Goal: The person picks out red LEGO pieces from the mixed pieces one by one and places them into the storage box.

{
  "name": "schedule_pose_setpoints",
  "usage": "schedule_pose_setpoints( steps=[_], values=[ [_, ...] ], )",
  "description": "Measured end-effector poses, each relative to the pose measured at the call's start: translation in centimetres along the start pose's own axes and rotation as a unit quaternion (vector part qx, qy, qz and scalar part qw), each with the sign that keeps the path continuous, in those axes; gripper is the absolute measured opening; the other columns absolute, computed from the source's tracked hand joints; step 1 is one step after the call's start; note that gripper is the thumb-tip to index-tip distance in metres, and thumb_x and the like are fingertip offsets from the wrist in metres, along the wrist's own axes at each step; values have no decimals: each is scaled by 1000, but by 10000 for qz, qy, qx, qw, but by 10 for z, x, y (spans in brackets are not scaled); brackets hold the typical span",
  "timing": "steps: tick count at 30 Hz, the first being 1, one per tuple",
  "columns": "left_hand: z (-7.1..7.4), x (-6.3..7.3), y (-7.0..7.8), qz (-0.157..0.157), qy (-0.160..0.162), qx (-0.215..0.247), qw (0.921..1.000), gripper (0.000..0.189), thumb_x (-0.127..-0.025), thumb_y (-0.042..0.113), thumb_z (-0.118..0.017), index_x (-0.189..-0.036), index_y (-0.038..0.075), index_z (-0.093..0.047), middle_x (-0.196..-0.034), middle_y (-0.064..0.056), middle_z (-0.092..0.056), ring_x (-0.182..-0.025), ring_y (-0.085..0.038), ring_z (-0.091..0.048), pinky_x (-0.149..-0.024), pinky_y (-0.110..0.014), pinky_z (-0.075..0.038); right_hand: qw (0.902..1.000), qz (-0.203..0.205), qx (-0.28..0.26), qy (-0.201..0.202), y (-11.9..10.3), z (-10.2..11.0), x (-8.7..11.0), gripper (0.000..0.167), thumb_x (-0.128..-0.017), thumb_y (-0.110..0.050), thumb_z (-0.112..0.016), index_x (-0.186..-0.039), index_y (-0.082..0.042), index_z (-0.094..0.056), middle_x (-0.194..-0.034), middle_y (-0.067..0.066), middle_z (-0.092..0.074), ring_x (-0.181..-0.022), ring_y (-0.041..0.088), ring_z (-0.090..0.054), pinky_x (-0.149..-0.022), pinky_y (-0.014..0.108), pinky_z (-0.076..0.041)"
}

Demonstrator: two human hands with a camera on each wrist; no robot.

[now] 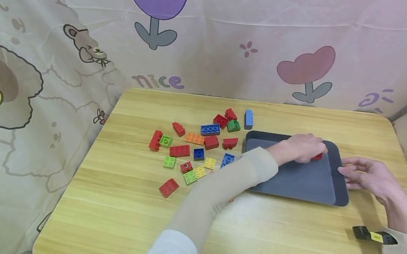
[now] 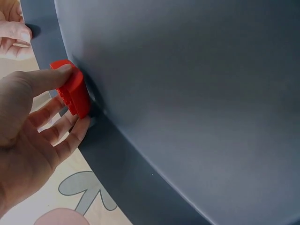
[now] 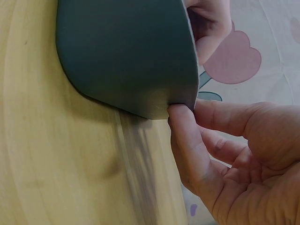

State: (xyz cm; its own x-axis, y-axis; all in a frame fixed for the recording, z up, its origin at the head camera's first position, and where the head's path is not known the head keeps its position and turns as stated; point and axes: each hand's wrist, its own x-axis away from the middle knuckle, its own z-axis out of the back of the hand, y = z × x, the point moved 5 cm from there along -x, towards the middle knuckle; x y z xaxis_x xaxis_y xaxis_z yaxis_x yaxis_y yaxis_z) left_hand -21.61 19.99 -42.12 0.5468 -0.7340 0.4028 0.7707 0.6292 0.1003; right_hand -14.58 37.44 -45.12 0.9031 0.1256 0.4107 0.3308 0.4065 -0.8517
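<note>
A dark grey tray [image 1: 297, 181] lies on the right part of the table. My left hand [image 1: 305, 148] reaches across to its far right corner and pinches a red toy building brick [image 2: 77, 91] between thumb and fingers. One side of that brick is rounded and its studs face the palm in the left wrist view. Most of the brick is hidden behind the hand in the head view. At the tray's right rim [image 3: 159, 101], my right hand [image 3: 229, 154] pinches the edge between thumb and forefinger.
Left of the tray, loose bricks are spread over the wooden table [image 1: 110, 199]: a red one [image 1: 179, 150], an orange one [image 1: 195, 138], a light green one [image 1: 169, 162] and several others. An upright blue brick [image 1: 249, 119] stands behind the tray's far left corner. A patterned cloth [image 1: 216, 63] hangs behind.
</note>
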Motion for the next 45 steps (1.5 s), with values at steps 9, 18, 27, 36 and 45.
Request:
schedule_pose_setpoints(
  steps=[9, 18, 27, 36, 45],
  values=[
    [-3, -2, 3, -3, -20, -163, 9999, 39, -111, 16, -55, -138, 41, -67, -139, 14, -64, -131, -5, -53, -117, -19, -39, 10000, 15, -1, 3, -1, 0, 0, 37, -103, -3, -69, -102, -40, -69, -90, -13, -74, -77, 12, -76, -69, 30, -66],
    [-6, -3, 3, 47, -47, -62, 10000, 40, -111, 16, -55, -139, 41, -67, -139, 13, -64, -129, -6, -55, -111, -19, -42, 10000, 48, 71, 31, -2, 0, 1, 35, -103, -4, -69, -104, -40, -68, -91, -14, -74, -78, 11, -75, -69, 30, -66],
    [1, 2, -1, -40, -1, -157, 9999, 42, -109, 35, -60, -151, 38, -59, -150, 11, -59, -129, -6, -55, -106, -19, -46, 9998, 126, 137, 72, -3, -1, 3, 34, -104, -3, -68, -103, -37, -68, -89, -14, -73, -75, 11, -74, -68, 29, -65],
    [22, 24, -12, -291, 370, -368, 9982, 36, -109, 39, -56, -145, 34, -63, -140, 9, -63, -123, -8, -57, -103, -20, -47, 9999, 74, 108, 37, -5, -1, 3, 34, -105, -3, -67, -103, -37, -68, -89, -14, -73, -75, 10, -74, -68, 28, -65],
    [43, 51, -34, -431, 389, -144, 9982, 48, -108, 40, -60, -154, 26, -58, -154, 7, -60, -141, -7, -54, -119, -21, -43, 9996, 44, 245, 122, -5, -1, 3, 31, -104, -7, -69, -105, -37, -67, -89, -15, -72, -75, 10, -73, -69, 29, -66]
  ],
)
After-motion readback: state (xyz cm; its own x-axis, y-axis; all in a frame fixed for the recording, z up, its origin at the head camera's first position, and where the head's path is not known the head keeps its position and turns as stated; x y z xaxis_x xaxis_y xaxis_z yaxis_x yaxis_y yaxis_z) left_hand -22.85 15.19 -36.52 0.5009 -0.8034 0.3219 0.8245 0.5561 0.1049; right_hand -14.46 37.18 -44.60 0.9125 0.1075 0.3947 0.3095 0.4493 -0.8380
